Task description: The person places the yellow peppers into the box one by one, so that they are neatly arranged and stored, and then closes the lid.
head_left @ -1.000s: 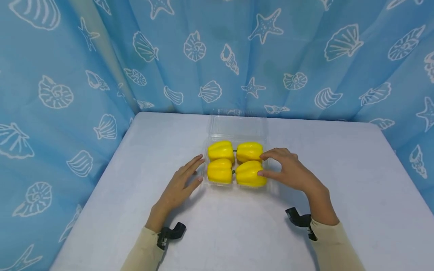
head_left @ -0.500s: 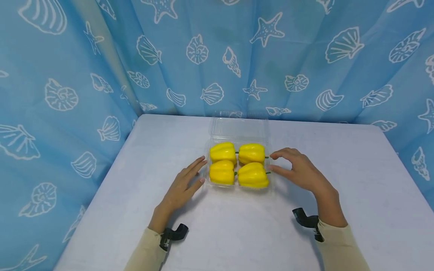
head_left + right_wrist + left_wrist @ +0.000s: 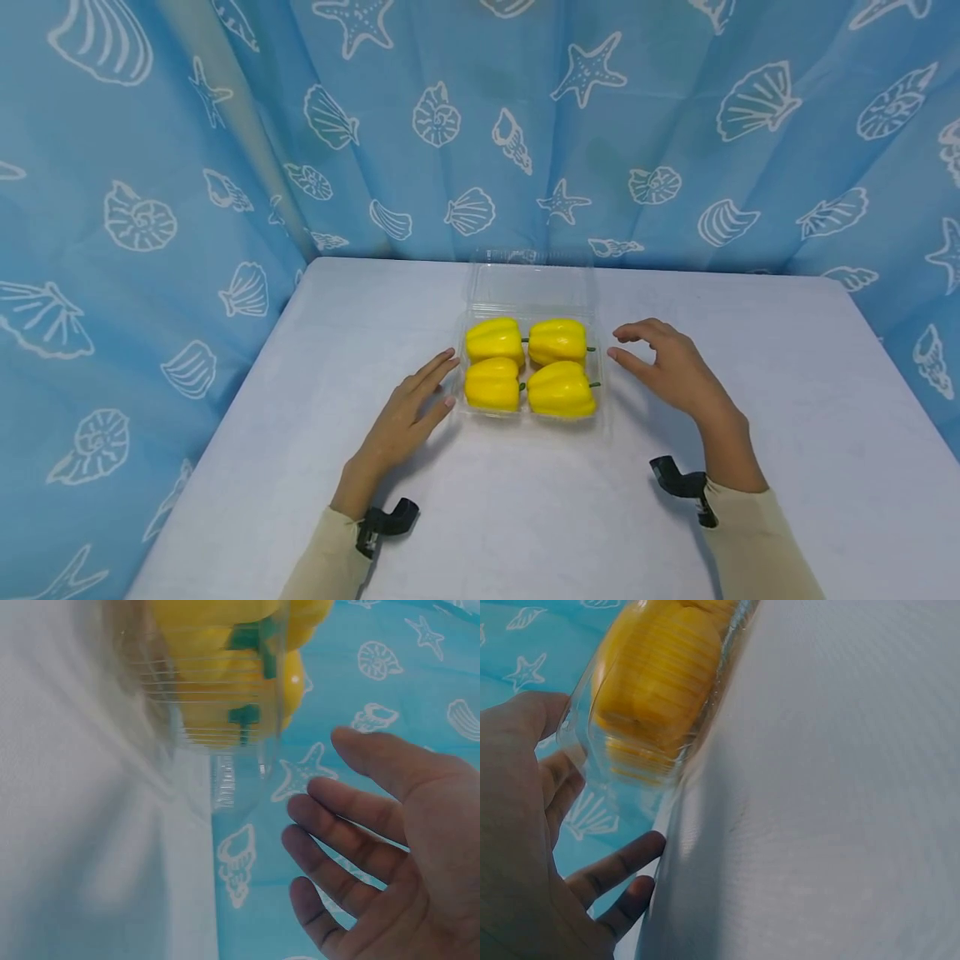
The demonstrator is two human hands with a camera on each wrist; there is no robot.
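Note:
Several yellow bell peppers (image 3: pixel 492 385) with green stems lie in two rows in a clear plastic clamshell box (image 3: pixel 459 367). Its transparent lid (image 3: pixel 530 287) is folded back toward the curtain. My left hand (image 3: pixel 397 421) is at the box's left side, fingers extended and spread; in the left wrist view the thumb (image 3: pixel 549 712) meets the clear plastic edge. To the right of the box, my right hand (image 3: pixel 675 367) hovers apart from it, holding nothing. Its fingers are loosely bent, and the right wrist view shows a gap between them and the box wall (image 3: pixel 225 742).
A white-covered table (image 3: pixel 525 517) bears the box near its far edge. Blue curtains (image 3: pixel 630 108) with white shell and starfish prints hang behind and at the left. Black wrist-worn devices (image 3: pixel 678 482) sit at both sleeve cuffs.
My right hand has let go of the front right pepper and drawn away to the right, uncovering the right-hand stems. The left hand stays at the box's side.

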